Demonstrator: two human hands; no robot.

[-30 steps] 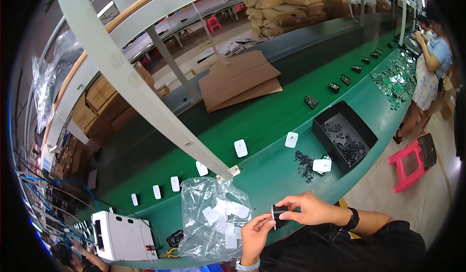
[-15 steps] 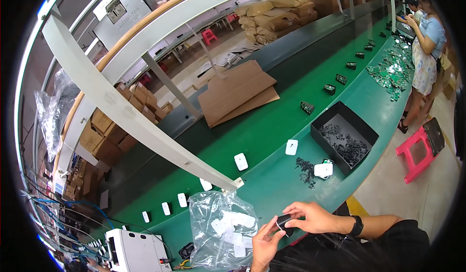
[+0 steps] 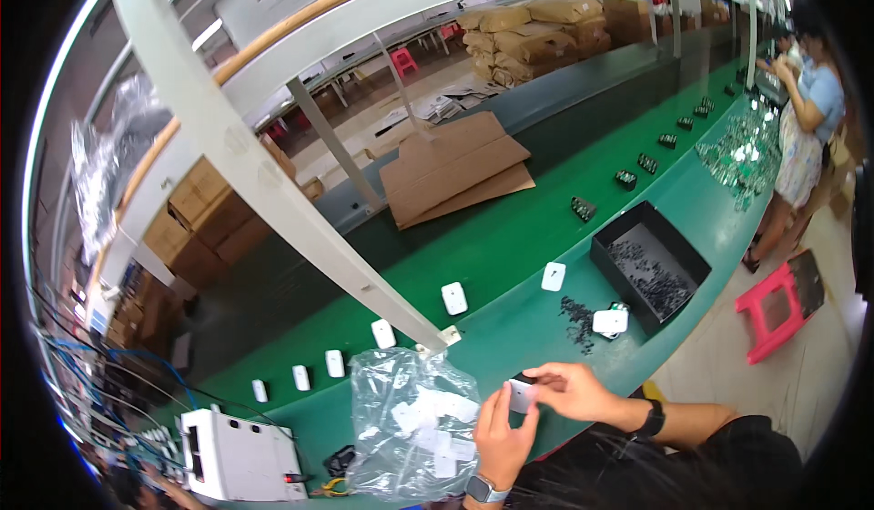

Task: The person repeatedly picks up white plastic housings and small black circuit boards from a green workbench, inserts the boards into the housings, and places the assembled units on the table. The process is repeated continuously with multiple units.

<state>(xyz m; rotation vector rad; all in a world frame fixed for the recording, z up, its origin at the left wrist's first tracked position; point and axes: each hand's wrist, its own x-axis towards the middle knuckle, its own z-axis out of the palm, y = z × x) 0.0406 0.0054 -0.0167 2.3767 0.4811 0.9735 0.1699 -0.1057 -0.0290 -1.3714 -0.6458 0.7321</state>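
Observation:
In front of my body, both hands hold a small rectangular device with a white face (image 3: 520, 396) and a black edge. My left hand (image 3: 501, 439) grips it from the left and below, fingers pointing up. The fingers of my right hand (image 3: 574, 392) close on its right side. Just left of my hands lies a clear plastic bag (image 3: 378, 455) with several flat white covers (image 3: 442, 412) in it. A white-faced piece (image 3: 610, 321) rests on a green circuit board beyond my right hand, beside a scatter of small black parts (image 3: 577, 323).
A black box (image 3: 628, 278) of small black parts stands at the right. White-faced units (image 3: 453, 299) and dark units with boards (image 3: 584, 209) line the green belt. A white post (image 3: 300, 232) crosses ahead. A white machine (image 3: 241, 455) sits at lower left; a pink stool (image 3: 774, 310) at right.
The device in my hands has turned: its dark side showed before, and now its white face does. The whole view has shifted slightly.

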